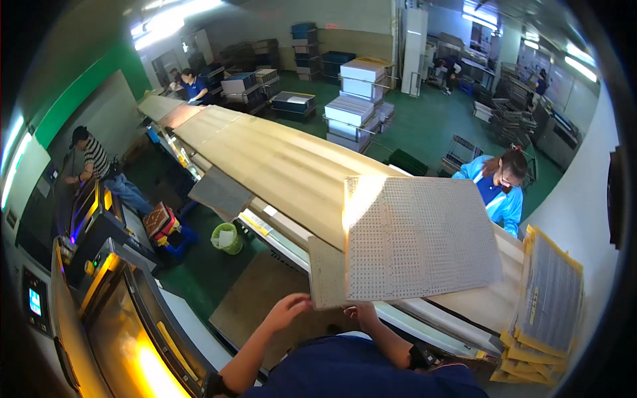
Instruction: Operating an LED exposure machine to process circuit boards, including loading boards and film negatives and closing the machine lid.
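A large grey panel [421, 239] dotted with rows of small holes is tilted up before me, over the near end of the long table. My right hand [362, 316] is at its lower edge, with fingers partly hidden behind it, gripping it from below. A second grey board [326, 273] shows behind the panel's left side, mostly covered by it. My left hand [290, 312] is beside that board's lower left corner, fingers stretched toward it. Whether the fingertips touch the corner I cannot tell.
The long tan table [265, 149] runs away to the far left. Taped, yellow-edged panels [549, 292] stand stacked at right. A person in a light blue jacket [494, 186] works across the table. At left are a lit machine [133, 331], a green bin [227, 239] and another worker [99, 166].
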`<state>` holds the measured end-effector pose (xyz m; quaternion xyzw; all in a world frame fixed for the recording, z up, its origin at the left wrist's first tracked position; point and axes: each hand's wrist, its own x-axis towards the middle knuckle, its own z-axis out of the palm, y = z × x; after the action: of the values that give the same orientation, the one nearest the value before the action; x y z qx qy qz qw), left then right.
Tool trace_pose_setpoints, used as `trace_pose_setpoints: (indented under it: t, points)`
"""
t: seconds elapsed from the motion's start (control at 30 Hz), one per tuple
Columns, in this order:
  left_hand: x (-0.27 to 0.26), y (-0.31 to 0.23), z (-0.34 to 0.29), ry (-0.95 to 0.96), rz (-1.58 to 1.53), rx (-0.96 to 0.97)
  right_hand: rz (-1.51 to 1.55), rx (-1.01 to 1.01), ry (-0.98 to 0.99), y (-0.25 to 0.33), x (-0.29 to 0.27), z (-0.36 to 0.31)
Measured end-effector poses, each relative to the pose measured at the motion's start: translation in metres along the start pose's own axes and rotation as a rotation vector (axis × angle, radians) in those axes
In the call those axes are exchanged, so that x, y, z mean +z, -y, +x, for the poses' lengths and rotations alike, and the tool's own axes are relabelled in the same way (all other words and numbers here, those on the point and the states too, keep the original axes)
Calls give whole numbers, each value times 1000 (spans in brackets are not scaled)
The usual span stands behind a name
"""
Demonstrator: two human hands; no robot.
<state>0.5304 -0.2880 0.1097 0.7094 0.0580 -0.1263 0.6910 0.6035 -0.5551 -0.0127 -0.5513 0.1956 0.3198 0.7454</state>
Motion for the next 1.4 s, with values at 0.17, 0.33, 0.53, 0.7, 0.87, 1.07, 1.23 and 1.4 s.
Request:
trace_pose_setpoints:
  t: [0.17,0.33,0.53,0.7,0.87,1.07,1.23,1.4]
  points:
    - [60,-86,63,249,-679,-179,113,-18,42,11,-3,24]
    - [82,-88,76,360,-346,-89,123,-44,55,6,-14,23]
    - [80,-130,77,386,-964,-400,1,-70,111,4,-26,11]
    - [61,-142,83,13,-462,27,-257,-149,236,0,-21,4]
    - [-45,-114,16,-161,-550,204,-739,-549,516,-11,2,7]
    - [-119,-52,-123,-931,-707,351,-801,64,741,-1,38,-7]
    - [-138,54,-226,-1656,-799,488,-966,53,767,-14,77,26]
    - [-136,166,-330,-2046,-944,707,-1366,-245,1196,-23,198,4]
